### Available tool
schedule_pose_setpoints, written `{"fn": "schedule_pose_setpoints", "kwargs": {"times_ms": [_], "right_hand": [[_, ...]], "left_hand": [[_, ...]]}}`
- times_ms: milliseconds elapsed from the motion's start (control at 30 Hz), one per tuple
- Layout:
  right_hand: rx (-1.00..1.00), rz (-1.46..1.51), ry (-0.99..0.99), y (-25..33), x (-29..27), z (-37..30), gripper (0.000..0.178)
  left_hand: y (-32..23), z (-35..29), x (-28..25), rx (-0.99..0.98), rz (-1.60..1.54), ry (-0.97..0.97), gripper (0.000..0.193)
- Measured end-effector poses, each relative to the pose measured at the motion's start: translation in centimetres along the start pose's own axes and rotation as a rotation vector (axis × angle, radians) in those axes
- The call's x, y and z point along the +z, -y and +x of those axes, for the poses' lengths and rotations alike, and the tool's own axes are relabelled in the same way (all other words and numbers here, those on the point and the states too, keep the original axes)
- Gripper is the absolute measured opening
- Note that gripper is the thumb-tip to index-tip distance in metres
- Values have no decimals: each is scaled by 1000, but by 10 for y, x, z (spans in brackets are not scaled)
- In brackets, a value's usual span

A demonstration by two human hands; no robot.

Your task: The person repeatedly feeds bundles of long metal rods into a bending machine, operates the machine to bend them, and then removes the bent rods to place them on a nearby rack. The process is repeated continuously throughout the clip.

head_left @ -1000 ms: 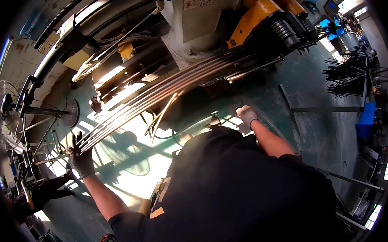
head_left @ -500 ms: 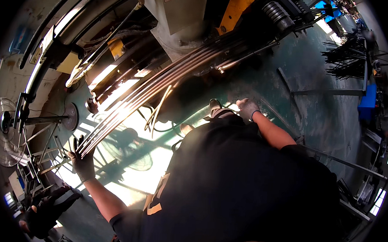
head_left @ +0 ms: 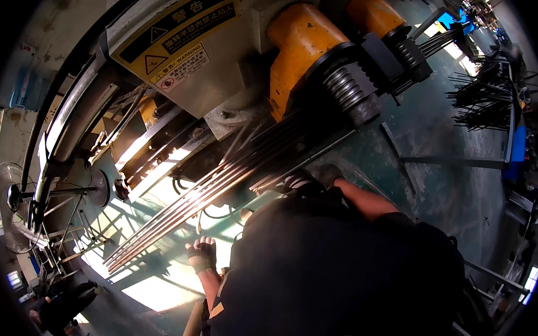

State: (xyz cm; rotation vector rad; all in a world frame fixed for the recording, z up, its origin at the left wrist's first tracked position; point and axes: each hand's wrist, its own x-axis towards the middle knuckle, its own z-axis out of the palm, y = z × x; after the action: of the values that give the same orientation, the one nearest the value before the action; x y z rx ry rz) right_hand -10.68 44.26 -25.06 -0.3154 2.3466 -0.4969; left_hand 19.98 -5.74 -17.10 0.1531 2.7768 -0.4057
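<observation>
A bundle of several long, thin metal rods (head_left: 170, 217) slants from the machine at upper right down to the lower left, its near ends fanned a little apart. My left hand (head_left: 202, 254), in a glove that leaves the fingertips bare, is below and to the right of the rods. It holds nothing; its fingers are loosely bent and slightly apart. In front of my body, my right hand (head_left: 327, 175) lies in shadow, close to a short dull bar end. Its fingers are too dark to read.
Orange cylindrical housings (head_left: 306, 33) and a ribbed metal roller (head_left: 345, 87) belong to the machine ahead. A standing fan (head_left: 15, 197) is at left. Another person (head_left: 61, 306) is at lower left. Dark rods (head_left: 483, 94) lie stacked on a rack at far right.
My left hand has let go of the rod ends and come right, toward my body. My right hand has shifted slightly inward into shadow. My view has swung, showing more of the machine.
</observation>
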Motion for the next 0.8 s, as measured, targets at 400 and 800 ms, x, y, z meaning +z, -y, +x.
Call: {"fn": "schedule_pose_setpoints", "kwargs": {"times_ms": [400,800], "right_hand": [[21,-160,-163,-62,-63,17,55],[577,287,-200,-80,26,-116,55]], "left_hand": [[-99,144,-49,-923,-1958,-2,25],[-114,123,44,-1020,-2004,245,18]]}}
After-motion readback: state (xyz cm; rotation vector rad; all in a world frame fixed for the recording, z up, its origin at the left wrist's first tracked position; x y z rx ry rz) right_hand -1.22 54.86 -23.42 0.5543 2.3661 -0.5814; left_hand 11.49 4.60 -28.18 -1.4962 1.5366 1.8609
